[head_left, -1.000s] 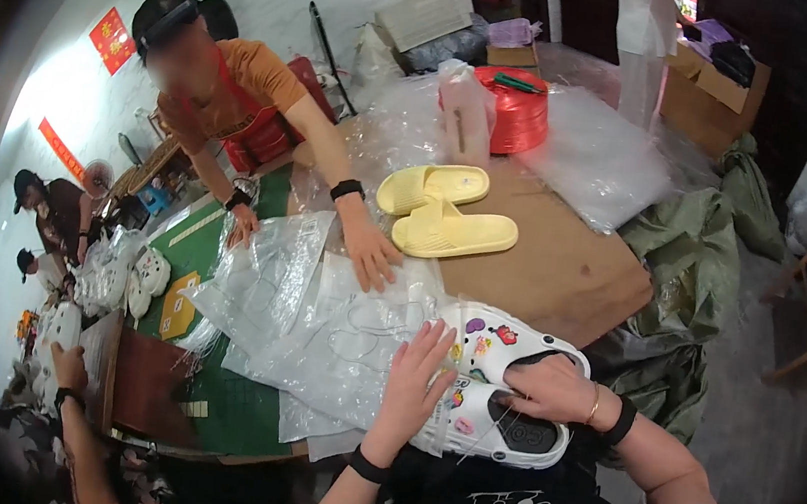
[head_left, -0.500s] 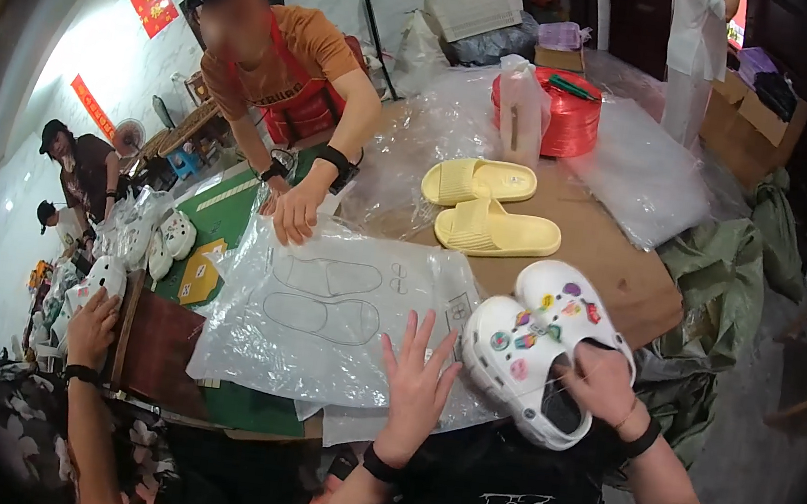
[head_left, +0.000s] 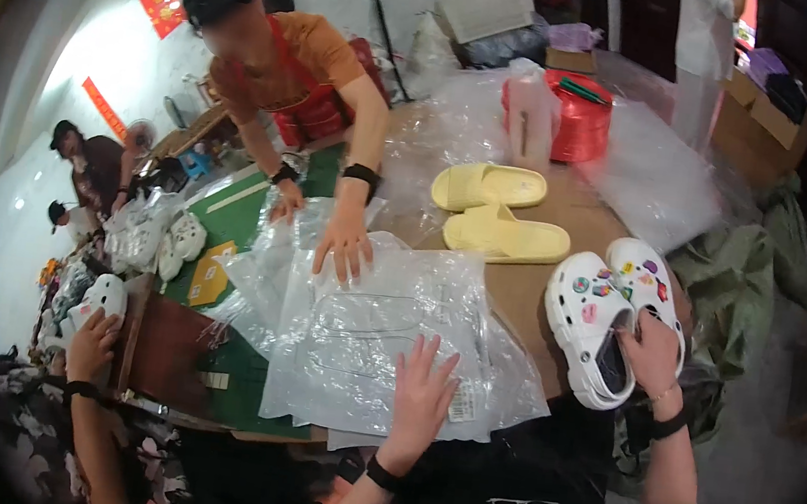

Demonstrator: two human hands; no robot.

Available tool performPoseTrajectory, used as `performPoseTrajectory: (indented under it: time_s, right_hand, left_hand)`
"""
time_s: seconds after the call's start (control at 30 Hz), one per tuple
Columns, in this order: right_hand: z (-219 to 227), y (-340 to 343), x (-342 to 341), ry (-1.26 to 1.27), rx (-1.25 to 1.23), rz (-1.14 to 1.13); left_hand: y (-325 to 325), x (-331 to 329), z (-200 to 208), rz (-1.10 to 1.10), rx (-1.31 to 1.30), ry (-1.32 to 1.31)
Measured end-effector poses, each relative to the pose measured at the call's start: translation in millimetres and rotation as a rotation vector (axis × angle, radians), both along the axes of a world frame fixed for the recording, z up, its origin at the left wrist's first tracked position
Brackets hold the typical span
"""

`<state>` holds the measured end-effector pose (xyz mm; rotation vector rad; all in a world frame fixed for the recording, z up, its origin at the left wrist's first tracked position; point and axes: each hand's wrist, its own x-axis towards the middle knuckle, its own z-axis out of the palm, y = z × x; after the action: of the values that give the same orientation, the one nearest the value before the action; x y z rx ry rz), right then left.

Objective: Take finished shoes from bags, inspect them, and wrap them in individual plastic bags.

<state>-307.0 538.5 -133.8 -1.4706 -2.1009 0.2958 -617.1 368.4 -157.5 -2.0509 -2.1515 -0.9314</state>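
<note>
r grip holds clogs nr table edge.

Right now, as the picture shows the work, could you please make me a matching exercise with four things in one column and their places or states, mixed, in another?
1. white clogs
2. yellow slippers
3. red roll
4. wearer's left hand

A. open, over the clear plastic bags
B. gripped by the wearer's right hand
C. topped by a green object
D. lying on the brown surface

Pairs: 1-B; 2-D; 3-C; 4-A
</note>
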Motion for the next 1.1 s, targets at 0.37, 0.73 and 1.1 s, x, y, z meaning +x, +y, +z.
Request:
performPoseTrajectory:
  time_s: [0.37,0.73,1.1]
  right_hand:
    - [5.8,-3.8,1.3,-0.049,0.031,0.067]
    - [39.3,-52.0,-21.0,0.053,-0.077,0.37]
    - [56.9,-69.9,-36.3,-0.268,0.095,0.712]
  left_hand:
    - [22.3,12.6,-11.8,0.07,-0.081,-0.02]
    - [23.4,1.9,-7.1,-0.034,0.053,-0.459]
    - [22.9,8.7,19.7,-0.172,0.024,-0.331]
